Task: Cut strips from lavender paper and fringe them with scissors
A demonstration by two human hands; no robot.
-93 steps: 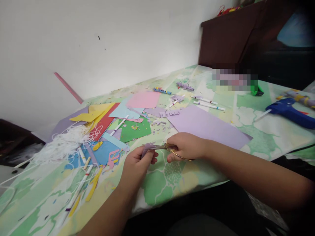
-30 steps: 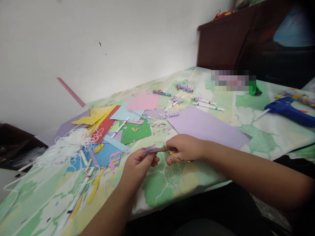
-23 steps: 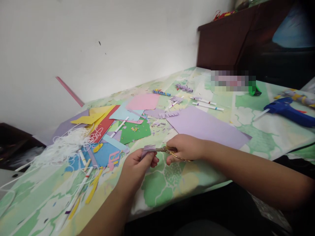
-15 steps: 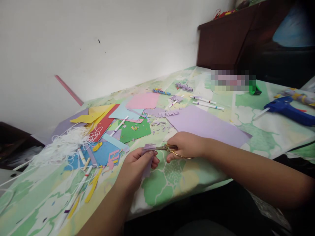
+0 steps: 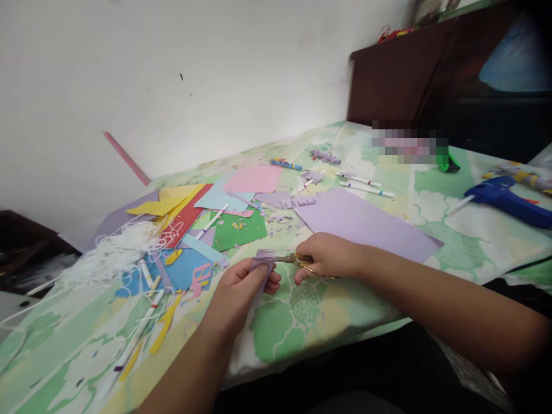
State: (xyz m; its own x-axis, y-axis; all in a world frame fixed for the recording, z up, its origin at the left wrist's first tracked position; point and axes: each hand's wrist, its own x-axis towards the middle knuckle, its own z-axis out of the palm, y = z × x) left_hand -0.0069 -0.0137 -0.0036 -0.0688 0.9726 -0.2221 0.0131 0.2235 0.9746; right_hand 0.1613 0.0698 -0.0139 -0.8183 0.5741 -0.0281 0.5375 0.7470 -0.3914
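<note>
My left hand [image 5: 248, 284] pinches a purple paper strip [image 5: 262, 263] between thumb and fingers, above the table's near edge. The strip's upper end is cut into a thin fringe. My right hand [image 5: 325, 257] is closed around the handles of gold-coloured scissors [image 5: 293, 259]. The scissor blades point left and their tips reach the strip's right edge. Just beyond my right hand lies a large purple paper sheet [image 5: 362, 218]. A fringed purple strip [image 5: 298, 203] and small paper scraps lie past my hands.
Left of my hands are a tangle of white string [image 5: 125, 250], a blue sheet [image 5: 183, 267], a green sheet [image 5: 239, 230], a red sheet [image 5: 187, 218] and several markers. A blue glue gun [image 5: 506, 201] lies at the right. White markers [image 5: 366, 190] lie farther back.
The scissor blades lay across the fringed strip and have drawn back right, so their tips are now at its edge. The whole view has shifted slightly.
</note>
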